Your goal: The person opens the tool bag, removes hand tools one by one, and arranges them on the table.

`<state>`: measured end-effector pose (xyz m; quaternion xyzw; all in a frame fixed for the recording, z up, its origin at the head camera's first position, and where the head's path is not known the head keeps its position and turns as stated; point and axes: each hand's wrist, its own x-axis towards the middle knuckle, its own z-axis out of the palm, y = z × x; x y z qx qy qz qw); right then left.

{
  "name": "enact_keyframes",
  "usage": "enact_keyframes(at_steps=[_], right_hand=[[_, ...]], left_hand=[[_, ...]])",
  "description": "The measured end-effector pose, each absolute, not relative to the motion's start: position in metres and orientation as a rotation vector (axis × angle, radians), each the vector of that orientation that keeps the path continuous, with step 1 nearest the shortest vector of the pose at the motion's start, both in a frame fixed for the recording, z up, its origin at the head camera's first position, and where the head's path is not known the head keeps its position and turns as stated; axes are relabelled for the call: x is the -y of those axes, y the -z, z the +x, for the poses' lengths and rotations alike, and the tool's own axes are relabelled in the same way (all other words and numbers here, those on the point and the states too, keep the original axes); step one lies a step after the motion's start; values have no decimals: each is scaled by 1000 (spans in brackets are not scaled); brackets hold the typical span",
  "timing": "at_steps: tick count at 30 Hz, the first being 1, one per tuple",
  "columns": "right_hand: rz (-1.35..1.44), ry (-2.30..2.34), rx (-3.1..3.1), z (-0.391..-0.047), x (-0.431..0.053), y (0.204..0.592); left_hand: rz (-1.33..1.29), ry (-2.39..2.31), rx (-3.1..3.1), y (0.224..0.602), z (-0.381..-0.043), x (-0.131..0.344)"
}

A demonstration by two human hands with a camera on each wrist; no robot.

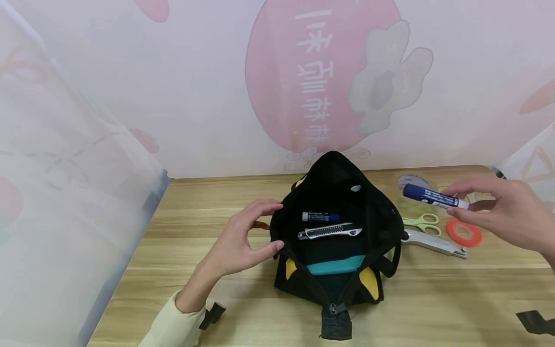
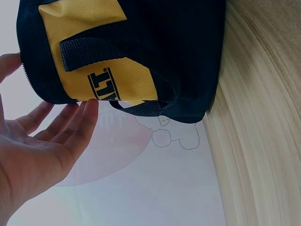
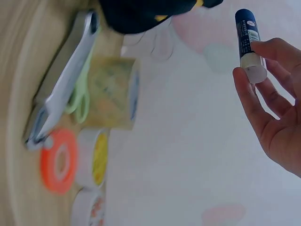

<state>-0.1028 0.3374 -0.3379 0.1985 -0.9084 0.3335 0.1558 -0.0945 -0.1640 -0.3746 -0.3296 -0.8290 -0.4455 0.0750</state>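
My right hand (image 1: 507, 207) pinches the white end of a glue stick (image 1: 429, 196) with a blue cap, raised above the table right of the bag. My left hand (image 1: 236, 241) touches the left rim of an open black and yellow tool bag (image 1: 282, 284), thumb and fingers spread along the edge. The left wrist view shows those fingertips against the bag's zipped edge, beside a strap handle (image 2: 94, 54). Inside the bag lie a similar glue stick (image 1: 321, 217), a utility knife (image 1: 330, 231) and a teal item (image 1: 337, 265), partly hidden by the front wall.
Right of the bag lie green scissors (image 1: 422, 222), a silver utility knife (image 1: 435, 242) and a red-orange tape roll (image 1: 464, 232). Behind them stands a wide clear tape roll (image 3: 110, 92), with smaller white rolls (image 3: 89, 155) nearby. A printed cloth (image 1: 208, 96) hangs behind the table.
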Motion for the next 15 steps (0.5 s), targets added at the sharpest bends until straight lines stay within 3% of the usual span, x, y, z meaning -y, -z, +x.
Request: enact_keyframes(at_steps=[15], right_hand=[[257, -942, 2646, -100, -414, 398]], left_hand=[[-1004, 1349, 2473, 376, -95, 163]])
